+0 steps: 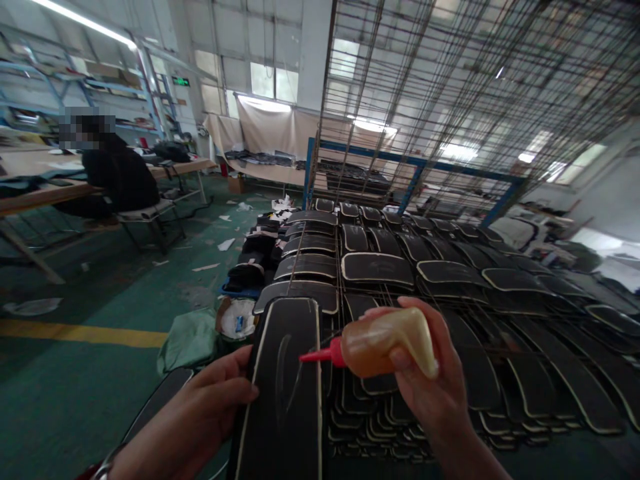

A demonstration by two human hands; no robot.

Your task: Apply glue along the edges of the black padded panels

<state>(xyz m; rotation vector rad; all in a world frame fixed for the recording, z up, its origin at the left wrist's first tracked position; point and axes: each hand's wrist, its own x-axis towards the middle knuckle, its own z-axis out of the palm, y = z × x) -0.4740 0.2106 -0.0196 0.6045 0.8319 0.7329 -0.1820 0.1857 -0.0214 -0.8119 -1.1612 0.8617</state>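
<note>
Where the wire rack (450, 87) fills the upper right from 12 to 3 o'clock, its lower tier carries rows of dark panels (380, 267) with pale glued edges, overlapping like shingles out to 4 o'clock. At 9 o'clock a seated person (117, 177) works at a long table (35, 193); paper scraps litter the green floor (90, 373). Nearest, at 6 o'clock, lies the panel (287, 387) in hand: long, flat, black, pale line along both edges, its far end resting on the stack. Looks thin and light, probably flexes if lifted by one end; wet edges likely tacky, so best held by the bare middle or pinned flat on the side. Left hand (200, 407) at 7 o'clock, fingers flat and pressing the panel's left edge, not closed around it. Right hand (430, 380) at 5 o'clock wraps tight around a bottle (385, 343), amber, soft-walled, squeezable; grip mid-body. Its red nozzle (317, 355) points left, tip just at the panel's right edge.
</note>
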